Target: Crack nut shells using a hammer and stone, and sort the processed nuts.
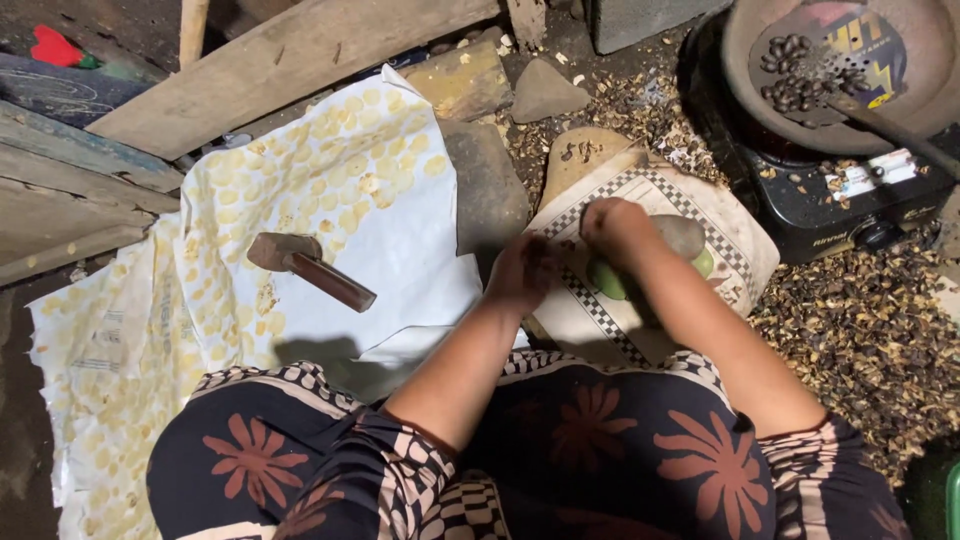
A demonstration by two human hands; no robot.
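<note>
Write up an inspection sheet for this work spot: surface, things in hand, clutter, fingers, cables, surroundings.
Surface: checkered cloth laid over a flat stone, on a dirt floor.
Things in hand: right hand grips a grey stone above a green pad; left hand rests on the cloth beside it.
Clutter: hammer lying on a white sheet covered with flat yellow pieces; broken shells heaped on the right.
Fingers: right curled round the stone; left bunched, contents hidden.
Cables: nothing seen.
Surroundings: pan of dark nuts on a black stove, wooden planks, loose rocks.
</note>
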